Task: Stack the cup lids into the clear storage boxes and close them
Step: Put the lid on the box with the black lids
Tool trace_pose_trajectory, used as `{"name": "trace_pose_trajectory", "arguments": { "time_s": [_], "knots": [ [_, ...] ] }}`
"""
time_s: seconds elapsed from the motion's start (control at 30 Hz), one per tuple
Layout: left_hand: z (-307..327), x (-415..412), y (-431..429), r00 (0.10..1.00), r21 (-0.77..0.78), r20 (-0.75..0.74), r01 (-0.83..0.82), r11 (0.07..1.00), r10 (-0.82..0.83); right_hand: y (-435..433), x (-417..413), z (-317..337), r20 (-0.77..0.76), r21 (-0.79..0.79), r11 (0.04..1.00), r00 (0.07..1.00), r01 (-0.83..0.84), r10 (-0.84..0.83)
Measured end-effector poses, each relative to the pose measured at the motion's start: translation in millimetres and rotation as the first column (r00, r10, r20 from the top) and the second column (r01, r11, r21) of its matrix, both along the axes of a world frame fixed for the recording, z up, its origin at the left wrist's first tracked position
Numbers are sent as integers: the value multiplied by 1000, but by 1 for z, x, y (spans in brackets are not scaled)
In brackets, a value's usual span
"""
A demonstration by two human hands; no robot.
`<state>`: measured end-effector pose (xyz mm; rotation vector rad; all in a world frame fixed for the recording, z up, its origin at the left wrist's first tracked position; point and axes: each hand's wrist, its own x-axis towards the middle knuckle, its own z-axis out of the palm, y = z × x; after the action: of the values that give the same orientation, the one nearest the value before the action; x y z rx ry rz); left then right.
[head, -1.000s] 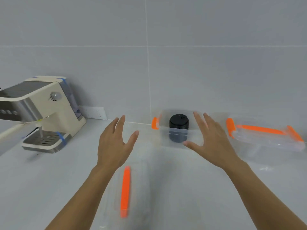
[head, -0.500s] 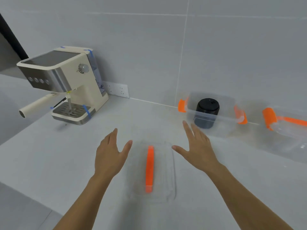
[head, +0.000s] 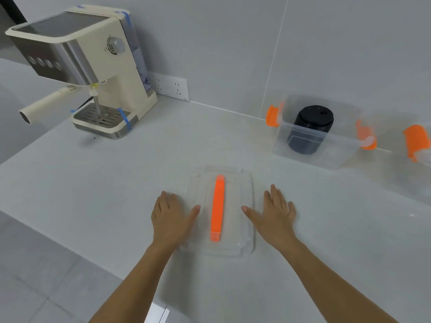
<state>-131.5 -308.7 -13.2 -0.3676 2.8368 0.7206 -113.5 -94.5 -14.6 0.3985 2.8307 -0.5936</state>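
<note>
A clear box cover (head: 242, 220) with an orange handle strip (head: 218, 207) lies flat on the grey counter in front of me. My left hand (head: 171, 216) rests at its left edge and my right hand (head: 274, 214) at its right edge, fingers spread, thumbs over the cover's rim. Neither hand holds anything. Against the back wall stands an uncovered clear storage box (head: 335, 150) with orange side clips, and a stack of black cup lids (head: 311, 130) sits inside it. A second clear box (head: 417, 142) with an orange clip shows at the right frame edge, mostly cut off.
A cream espresso machine (head: 86, 64) stands at the back left with its handle sticking out leftward. A wall socket (head: 171, 87) sits behind it. The counter's front edge runs diagonally at the lower left, with tiled floor (head: 39, 276) below.
Both hands dropped from in front of the far box down to the sides of the flat cover. The view swung down and left, so the boxes shifted right.
</note>
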Motion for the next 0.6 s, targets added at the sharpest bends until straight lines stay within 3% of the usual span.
{"name": "trace_pose_trajectory", "arguments": {
  "time_s": [0.27, 0.37, 0.5, 0.6],
  "knots": [
    [-13, 13, 17, 999, 91, -52, 2, 996, 3, -28, 13, -11, 50, -105, 994, 998, -36, 41],
    [-12, 14, 17, 999, 158, -36, -32, 987, 39, -32, 13, -5, 35, -238, 971, 999, 28, -20],
    [-6, 22, 22, 997, 298, -49, -40, 954, 57, -30, 15, 1, -61, -583, 807, 986, 92, -157],
    [6, 22, 28, 981, 611, -77, -95, 786, 178, -22, 14, 12, -69, -772, 622, 958, 126, -279]
  ]
}}
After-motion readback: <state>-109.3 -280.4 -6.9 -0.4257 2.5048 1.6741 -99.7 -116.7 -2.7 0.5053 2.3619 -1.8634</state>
